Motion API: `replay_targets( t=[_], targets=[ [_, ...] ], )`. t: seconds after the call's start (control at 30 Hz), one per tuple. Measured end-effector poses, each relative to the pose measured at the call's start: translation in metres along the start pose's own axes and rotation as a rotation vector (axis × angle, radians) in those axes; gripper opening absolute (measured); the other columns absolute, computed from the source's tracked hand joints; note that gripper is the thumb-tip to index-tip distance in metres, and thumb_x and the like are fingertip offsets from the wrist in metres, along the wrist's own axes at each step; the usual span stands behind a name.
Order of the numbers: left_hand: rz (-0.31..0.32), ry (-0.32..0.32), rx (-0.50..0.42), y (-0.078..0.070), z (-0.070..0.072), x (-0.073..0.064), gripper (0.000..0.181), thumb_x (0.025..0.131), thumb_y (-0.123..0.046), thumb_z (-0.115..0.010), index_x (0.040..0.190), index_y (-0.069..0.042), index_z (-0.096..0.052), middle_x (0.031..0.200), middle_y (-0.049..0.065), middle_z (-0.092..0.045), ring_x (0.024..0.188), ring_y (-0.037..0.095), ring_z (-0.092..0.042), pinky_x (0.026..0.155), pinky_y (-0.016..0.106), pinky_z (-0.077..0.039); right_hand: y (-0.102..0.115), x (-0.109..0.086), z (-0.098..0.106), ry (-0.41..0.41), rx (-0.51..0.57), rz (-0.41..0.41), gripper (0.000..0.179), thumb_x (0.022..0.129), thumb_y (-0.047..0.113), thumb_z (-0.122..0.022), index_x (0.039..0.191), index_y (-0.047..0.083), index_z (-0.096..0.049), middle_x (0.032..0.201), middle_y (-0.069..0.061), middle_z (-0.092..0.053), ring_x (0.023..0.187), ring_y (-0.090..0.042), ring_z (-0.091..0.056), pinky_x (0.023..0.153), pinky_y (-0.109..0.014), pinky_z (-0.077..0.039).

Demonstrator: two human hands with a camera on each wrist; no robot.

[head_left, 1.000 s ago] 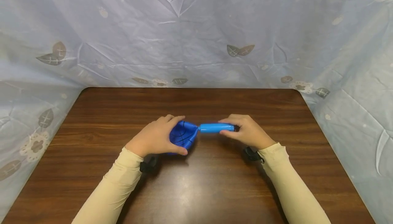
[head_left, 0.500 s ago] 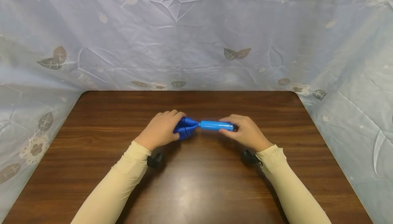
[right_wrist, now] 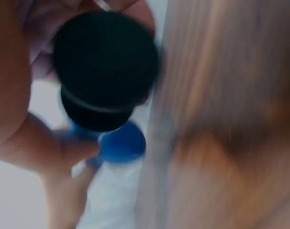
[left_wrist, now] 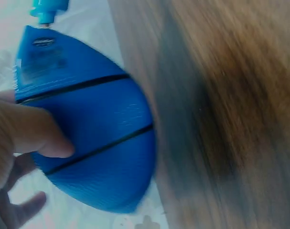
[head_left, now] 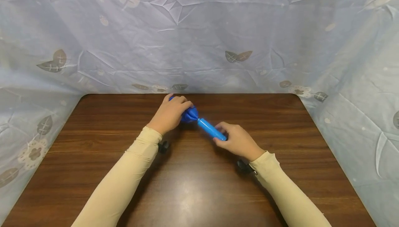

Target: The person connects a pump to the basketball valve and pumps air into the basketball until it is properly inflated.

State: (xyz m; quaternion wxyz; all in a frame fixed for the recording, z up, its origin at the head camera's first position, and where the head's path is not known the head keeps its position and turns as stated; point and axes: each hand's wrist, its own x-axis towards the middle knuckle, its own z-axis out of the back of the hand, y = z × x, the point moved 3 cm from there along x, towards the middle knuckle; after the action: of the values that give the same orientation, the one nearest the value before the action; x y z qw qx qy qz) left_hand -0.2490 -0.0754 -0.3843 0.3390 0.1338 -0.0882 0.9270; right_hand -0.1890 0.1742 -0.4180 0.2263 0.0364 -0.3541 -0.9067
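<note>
My left hand (head_left: 169, 114) grips a limp, folded blue ball (head_left: 191, 114) with black lines, near the far part of the table. In the left wrist view the ball (left_wrist: 102, 114) looks flattened, and the thumb presses on its side. A light blue hand pump (head_left: 210, 128) joins the ball at its tip and slants down toward my right hand (head_left: 238, 140). That hand holds the pump's rear end. In the right wrist view the pump's round black handle (right_wrist: 106, 62) shows close up, blurred, with fingers around it.
Both hands are above a dark brown wooden table (head_left: 193, 185). A pale patterned cloth (head_left: 199, 40) hangs behind the table and along both sides. A black wrist-worn device (head_left: 244, 167) sits under the right wrist.
My left hand has moved the ball away toward the table's far edge, folding it more. The pump has swung from level to slanted, and my right hand has shifted left and nearer.
</note>
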Motion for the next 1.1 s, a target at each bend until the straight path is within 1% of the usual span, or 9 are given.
replay_targets(
  t=[0.13,0.4,0.6,0.7,0.77,0.87,0.97,1.03,1.1],
  targets=[
    [-0.032,-0.022,-0.014,0.006,-0.007,0.009,0.036,0.094,0.006,-0.069,0.122,-0.017,-0.07,0.122,0.006,-0.068,0.126,0.028,-0.059,0.12,0.063,-0.03,0.008,0.001,-0.014,0.009,0.036,-0.052,0.032,0.089,0.028,-0.08,0.112,0.01,-0.068,0.085,0.005,-0.069,0.07,-0.01,-0.061,0.061,-0.028,-0.052],
    [-0.035,0.088,-0.099,0.012,-0.023,0.011,0.044,0.094,0.011,-0.065,0.129,-0.016,-0.068,0.134,0.007,-0.064,0.136,0.028,-0.053,0.121,0.055,-0.033,0.009,0.001,-0.027,0.036,0.035,-0.099,0.031,0.089,0.03,-0.081,0.109,0.01,-0.067,0.079,0.006,-0.064,0.062,-0.008,-0.054,0.053,-0.025,-0.046],
    [-0.008,0.118,-0.096,0.01,-0.025,0.003,0.065,0.092,0.011,-0.064,0.15,-0.014,-0.052,0.157,0.014,-0.047,0.15,0.033,-0.036,0.125,0.056,-0.025,0.007,0.001,-0.025,0.019,0.05,-0.121,0.032,0.089,0.03,-0.081,0.11,0.009,-0.068,0.082,0.005,-0.067,0.066,-0.01,-0.058,0.058,-0.027,-0.05],
    [0.028,0.07,-0.105,0.005,-0.026,-0.007,0.073,0.087,0.005,-0.068,0.155,-0.01,-0.045,0.158,0.018,-0.044,0.151,0.036,-0.032,0.126,0.057,-0.022,0.005,0.001,-0.024,0.01,0.054,-0.132,0.034,0.09,0.031,-0.081,0.111,0.008,-0.069,0.084,0.004,-0.068,0.068,-0.01,-0.058,0.059,-0.028,-0.05],
    [0.058,0.01,-0.135,-0.002,-0.028,-0.016,0.072,0.086,-0.001,-0.072,0.153,-0.008,-0.047,0.154,0.018,-0.048,0.148,0.037,-0.037,0.125,0.056,-0.025,0.004,0.001,-0.024,0.007,0.055,-0.139,0.035,0.09,0.032,-0.081,0.112,0.007,-0.069,0.084,0.003,-0.068,0.069,-0.01,-0.058,0.059,-0.028,-0.051],
    [0.099,-0.095,-0.189,-0.016,-0.033,-0.031,0.061,0.089,-0.014,-0.076,0.146,-0.007,-0.055,0.142,0.017,-0.056,0.138,0.036,-0.047,0.121,0.053,-0.034,0.004,0.001,-0.024,0.0,0.058,-0.145,0.034,0.09,0.031,-0.081,0.112,0.007,-0.069,0.083,0.003,-0.068,0.068,-0.011,-0.059,0.059,-0.028,-0.051],
    [0.135,-0.184,-0.231,-0.03,-0.036,-0.046,0.051,0.092,-0.022,-0.076,0.138,-0.006,-0.06,0.135,0.015,-0.059,0.129,0.034,-0.051,0.115,0.051,-0.04,0.004,0.002,-0.024,-0.01,0.063,-0.145,0.033,0.09,0.029,-0.081,0.111,0.007,-0.069,0.082,0.003,-0.068,0.068,-0.011,-0.059,0.059,-0.027,-0.051],
    [0.162,-0.221,-0.25,-0.037,-0.035,-0.053,0.045,0.094,-0.025,-0.075,0.133,-0.006,-0.063,0.131,0.014,-0.06,0.125,0.033,-0.053,0.111,0.051,-0.044,0.005,0.002,-0.025,-0.017,0.066,-0.146,0.032,0.09,0.029,-0.081,0.11,0.007,-0.069,0.082,0.003,-0.067,0.067,-0.011,-0.059,0.058,-0.027,-0.05],
    [0.211,-0.226,-0.293,-0.044,-0.033,-0.058,0.038,0.095,-0.027,-0.074,0.127,-0.008,-0.065,0.125,0.01,-0.063,0.118,0.029,-0.057,0.103,0.047,-0.05,0.005,0.003,-0.026,-0.023,0.071,-0.147,0.032,0.09,0.028,-0.081,0.11,0.007,-0.069,0.082,0.003,-0.067,0.067,-0.011,-0.059,0.058,-0.026,-0.05]
  ],
)
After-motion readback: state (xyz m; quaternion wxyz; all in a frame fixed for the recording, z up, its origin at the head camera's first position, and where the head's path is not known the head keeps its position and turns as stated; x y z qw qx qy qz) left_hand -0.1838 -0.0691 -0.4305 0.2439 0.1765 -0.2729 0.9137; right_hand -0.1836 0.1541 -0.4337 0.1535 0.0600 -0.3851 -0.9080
